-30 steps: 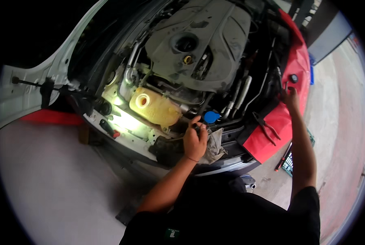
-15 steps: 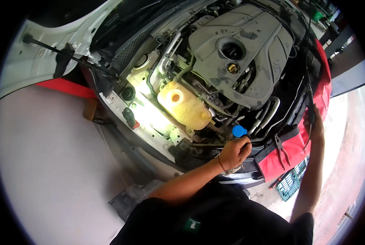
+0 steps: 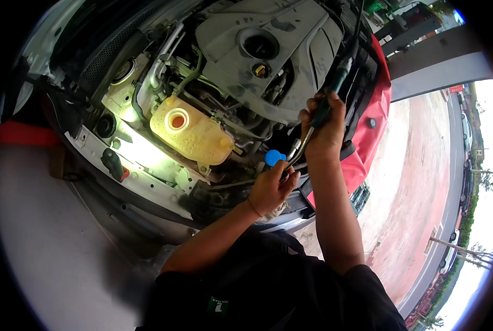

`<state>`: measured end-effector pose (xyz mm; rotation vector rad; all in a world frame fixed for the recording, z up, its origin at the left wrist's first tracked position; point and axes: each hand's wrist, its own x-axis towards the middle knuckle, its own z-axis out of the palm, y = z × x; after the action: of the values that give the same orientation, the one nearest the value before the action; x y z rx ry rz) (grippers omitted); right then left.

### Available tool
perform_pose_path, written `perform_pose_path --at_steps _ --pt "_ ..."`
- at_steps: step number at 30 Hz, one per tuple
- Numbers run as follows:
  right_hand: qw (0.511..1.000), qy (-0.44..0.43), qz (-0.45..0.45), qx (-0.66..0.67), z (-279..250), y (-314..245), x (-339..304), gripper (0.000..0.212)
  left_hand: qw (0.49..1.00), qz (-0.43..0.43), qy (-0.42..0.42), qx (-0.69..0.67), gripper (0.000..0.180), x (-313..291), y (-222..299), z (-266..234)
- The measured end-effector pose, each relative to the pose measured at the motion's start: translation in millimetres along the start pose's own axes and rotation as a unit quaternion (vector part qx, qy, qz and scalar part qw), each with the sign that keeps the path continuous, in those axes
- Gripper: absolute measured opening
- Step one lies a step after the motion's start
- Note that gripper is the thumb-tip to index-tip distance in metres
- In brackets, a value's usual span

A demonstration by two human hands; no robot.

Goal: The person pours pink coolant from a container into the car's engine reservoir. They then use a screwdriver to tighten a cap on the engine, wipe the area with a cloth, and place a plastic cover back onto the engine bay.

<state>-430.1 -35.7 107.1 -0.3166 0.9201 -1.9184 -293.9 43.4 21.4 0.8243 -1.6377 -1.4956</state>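
Pale paving spread to the right of an open engine bay as a person worked bare-handed along its near edge. Above the bay, the right hand wrapped tightly around the dark green handle of a long tool, its metal shaft slanting down to the left. Curled fingers of the left hand met the shaft's lower end; whether they gripped it could not be told. Just beyond was a blue cap. Left stood an uncapped, yellowed plastic reservoir; farther off lay a gray engine cover; right, a red fender cover.
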Motion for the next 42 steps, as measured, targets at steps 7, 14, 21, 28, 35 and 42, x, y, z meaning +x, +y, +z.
perform_pose_path --at_steps 7,14,21,28,35,42 --pt "0.998 0.055 0.017 -0.009 -19.3 13.5 0.6 0.019 0.998 0.003 0.001 0.055 0.018 3.4 6.0 -3.7" --pt "0.985 0.016 0.035 -0.170 -16.0 3.2 -9.0 0.024 0.983 0.056 -0.009 0.172 0.023 4.6 -8.0 15.0" --pt "0.949 0.085 0.084 -0.290 -7.9 -15.4 -5.5 0.026 0.976 0.103 0.016 0.194 0.016 5.9 -4.5 18.6" --pt "0.955 0.088 0.091 -0.269 -16.5 -14.3 -4.5 0.023 0.971 0.123 0.024 0.203 0.016 3.5 -8.7 21.3" --pt "0.957 0.089 0.082 -0.262 -12.6 -10.1 -6.1 0.023 0.973 0.117 0.043 0.196 0.016 1.0 -10.3 21.9" --pt "0.961 0.071 0.057 -0.261 -8.1 -10.0 -3.9 0.028 0.974 0.131 0.080 0.166 0.020 8.3 -14.8 21.4"
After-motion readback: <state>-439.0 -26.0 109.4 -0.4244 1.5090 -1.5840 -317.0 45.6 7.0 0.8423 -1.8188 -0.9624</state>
